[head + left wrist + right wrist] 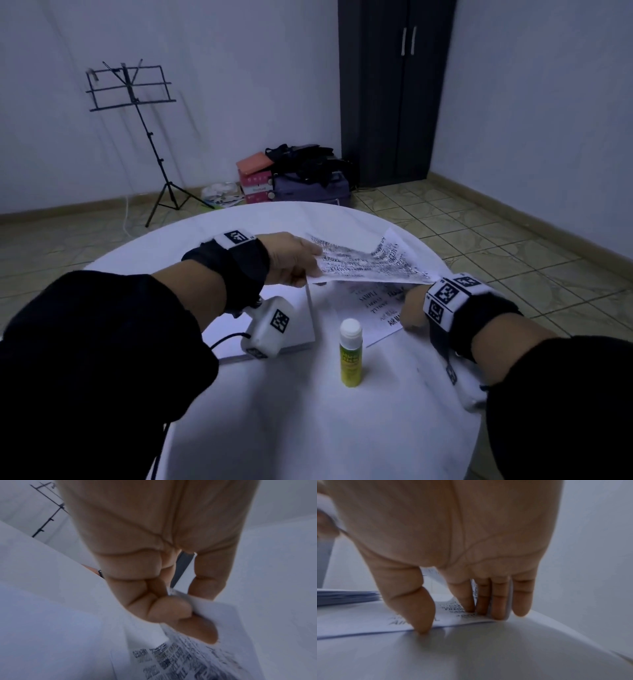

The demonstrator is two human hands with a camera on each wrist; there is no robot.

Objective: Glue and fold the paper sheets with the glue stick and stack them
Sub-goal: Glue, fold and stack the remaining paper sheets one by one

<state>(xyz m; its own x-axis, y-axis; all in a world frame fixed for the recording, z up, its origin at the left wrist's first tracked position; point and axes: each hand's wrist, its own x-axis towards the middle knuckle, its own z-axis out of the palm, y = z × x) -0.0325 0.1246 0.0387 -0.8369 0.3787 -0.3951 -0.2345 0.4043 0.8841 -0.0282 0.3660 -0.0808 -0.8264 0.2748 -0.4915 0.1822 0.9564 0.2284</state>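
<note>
A printed paper sheet [370,263] lies partly on the round white table [308,428], its far part raised and curling over. My left hand [298,260] pinches the raised corner between thumb and forefinger; the left wrist view shows that pinch [188,609] on the sheet [188,662]. My right hand [412,308] stands on the sheet's near part with straight fingers [498,609] and thumb pressing it to the table, where the sheet [368,622] bends upward. A yellow-green glue stick [350,353] with a white cap stands upright, untouched, between my arms.
A stack of white sheets [301,318] lies on the table under my left wrist, also seen in the right wrist view [347,597]. Beyond the table are a music stand [132,85], boxes and bags [291,174] on the floor, and a dark wardrobe [394,89].
</note>
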